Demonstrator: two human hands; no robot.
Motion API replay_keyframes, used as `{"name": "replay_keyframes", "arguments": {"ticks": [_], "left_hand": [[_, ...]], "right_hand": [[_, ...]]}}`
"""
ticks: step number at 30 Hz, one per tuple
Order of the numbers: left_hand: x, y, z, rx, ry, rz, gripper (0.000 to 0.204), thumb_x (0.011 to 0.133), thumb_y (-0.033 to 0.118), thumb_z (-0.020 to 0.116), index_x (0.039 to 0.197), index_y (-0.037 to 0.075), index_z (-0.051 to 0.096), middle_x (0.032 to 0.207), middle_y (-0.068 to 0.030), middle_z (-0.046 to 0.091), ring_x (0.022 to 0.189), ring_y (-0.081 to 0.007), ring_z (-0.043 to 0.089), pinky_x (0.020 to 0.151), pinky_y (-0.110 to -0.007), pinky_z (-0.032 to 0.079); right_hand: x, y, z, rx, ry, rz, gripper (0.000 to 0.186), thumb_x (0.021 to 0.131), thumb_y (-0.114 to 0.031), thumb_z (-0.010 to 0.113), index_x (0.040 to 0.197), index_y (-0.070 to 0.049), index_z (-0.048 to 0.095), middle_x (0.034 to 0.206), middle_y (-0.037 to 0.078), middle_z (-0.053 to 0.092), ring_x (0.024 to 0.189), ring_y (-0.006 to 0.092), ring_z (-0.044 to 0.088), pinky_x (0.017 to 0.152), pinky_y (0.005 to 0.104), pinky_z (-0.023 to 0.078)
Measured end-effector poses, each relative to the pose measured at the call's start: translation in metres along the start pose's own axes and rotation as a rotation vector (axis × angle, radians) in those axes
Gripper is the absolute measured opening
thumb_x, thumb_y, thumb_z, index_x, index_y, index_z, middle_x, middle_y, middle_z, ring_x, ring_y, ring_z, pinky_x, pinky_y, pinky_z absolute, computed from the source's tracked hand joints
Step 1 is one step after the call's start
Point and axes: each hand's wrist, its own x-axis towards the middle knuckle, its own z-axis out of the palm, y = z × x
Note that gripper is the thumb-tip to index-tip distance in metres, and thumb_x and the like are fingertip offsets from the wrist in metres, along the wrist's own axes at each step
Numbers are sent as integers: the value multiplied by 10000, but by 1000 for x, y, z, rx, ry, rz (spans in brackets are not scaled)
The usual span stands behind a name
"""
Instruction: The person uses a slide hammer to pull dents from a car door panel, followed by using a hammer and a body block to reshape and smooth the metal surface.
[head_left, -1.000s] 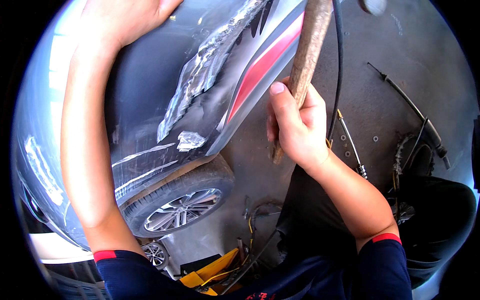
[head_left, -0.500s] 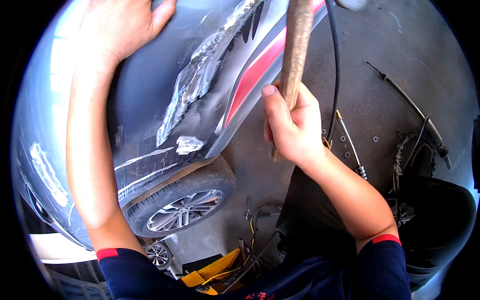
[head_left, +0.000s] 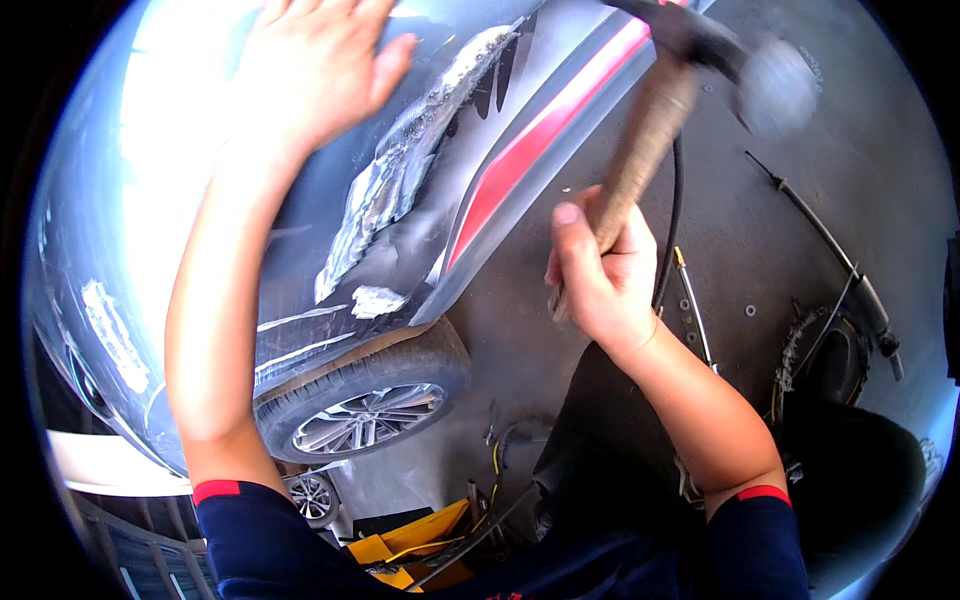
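My left hand [head_left: 320,75] lies open with fingers spread on the dark grey car panel [head_left: 305,235], at the upper left. Below and right of it runs a rough, whitish scraped dent [head_left: 400,185], with smaller pale patches lower down. My right hand [head_left: 610,275] grips the wooden handle of a hammer [head_left: 640,150], beside the panel’s red-striped edge [head_left: 510,165]. The hammer’s blurred metal head [head_left: 760,80] is at the top right, partly over that edge; whether it touches anything I cannot tell.
A tyre and alloy wheel [head_left: 365,410] sit under the panel, a smaller wheel [head_left: 310,495] behind. On the grey floor lie a black hose [head_left: 675,180], rod-like tools [head_left: 830,240], cables and washers. A yellow object [head_left: 425,525] is at the bottom, near my dark-trousered legs [head_left: 850,470].
The hammer’s handle has tilted rightward and its head has come down into view, blurred by motion. My left hand sits further right and a little lower in the picture.
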Motion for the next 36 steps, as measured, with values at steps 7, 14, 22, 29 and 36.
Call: {"name": "replay_keyframes", "arguments": {"ticks": [7,14,22,29,36], "left_hand": [[42,44,16,-293,66,159,843,875,468,605,1483,-77,394,1591,-262,326,1495,-398,287,1248,-474,177],[-9,58,9,-442,-152,290,922,803,393,673,1557,7,309,1666,-129,235,1550,-292,191,1261,-449,162],[-63,49,3,-414,-220,285,882,768,395,677,1535,62,395,1652,-111,291,1538,-278,244,1268,-451,126],[-48,16,-17,-456,-373,381,836,767,303,688,1538,137,413,1640,-49,334,1536,-275,256,1247,-475,201],[-55,-53,-21,23,-208,150,718,909,400,545,1575,189,380,1657,-50,307,1554,-275,212,1260,-501,53]], "right_hand": [[-16,23,-26,219,137,94,134,995,-71,614,946,-44,492,671,-4,543,488,54,523,434,223,428],[-27,35,-36,62,44,116,125,951,-47,657,895,-41,545,706,-11,543,631,81,516,579,262,441],[5,-2,-36,419,184,41,121,1026,-130,569,1028,-35,494,699,15,533,493,69,479,448,236,419],[-6,18,-8,230,-35,45,126,1037,-141,542,1063,-43,466,754,16,507,546,83,486,493,247,431],[8,32,36,69,-115,-14,139,941,-148,649,968,-30,582,791,140,644,646,308,641,606,390,497]]}}
